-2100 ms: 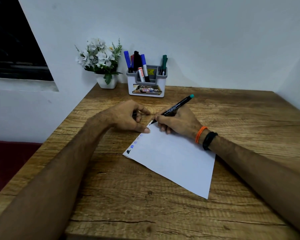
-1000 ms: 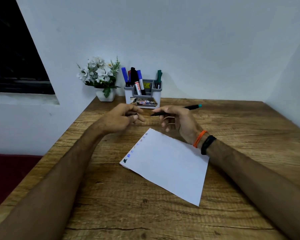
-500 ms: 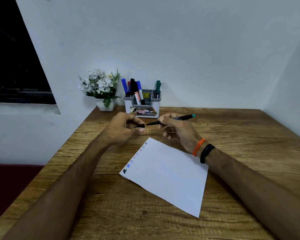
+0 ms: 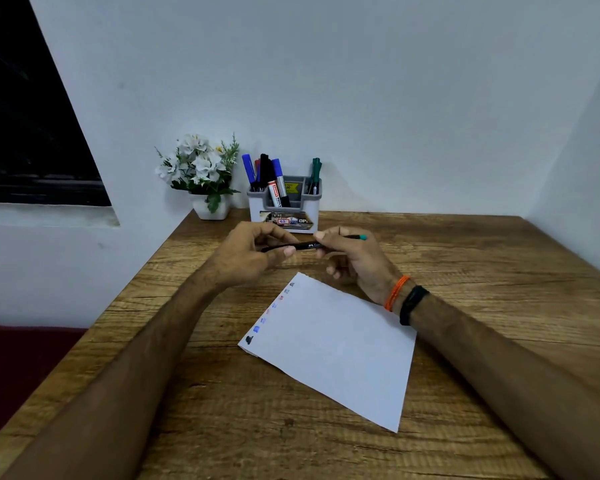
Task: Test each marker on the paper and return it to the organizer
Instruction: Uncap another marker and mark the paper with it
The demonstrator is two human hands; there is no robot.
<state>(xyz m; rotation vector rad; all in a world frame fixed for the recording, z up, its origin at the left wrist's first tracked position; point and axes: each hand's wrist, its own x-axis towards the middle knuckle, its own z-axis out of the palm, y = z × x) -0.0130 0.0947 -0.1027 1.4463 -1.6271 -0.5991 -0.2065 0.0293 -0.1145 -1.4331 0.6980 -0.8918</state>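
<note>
- Black marker (image 4: 307,244) with a teal end, lying level above the table's far-centre; white print on the barrel too small to read.
- Left hand (image 4: 248,256): fingers curled, pinching the marker's left end, where a cap seems to sit.
- Right hand (image 4: 355,259): fingers curled round the barrel near its teal end; orange thread (image 4: 395,293) and black band (image 4: 411,304) on the wrist.
- White paper (image 4: 340,348) on the wooden table (image 4: 482,278), near the hands, with small ink test marks (image 4: 269,315) along its left edge.
- Grey-and-white organizer (image 4: 284,206) at the far edge; front label shows "42" and "OP". Blue, black, red and green markers (image 4: 274,178) stand inside.
- White flower pot (image 4: 210,183) just left of it.
</note>
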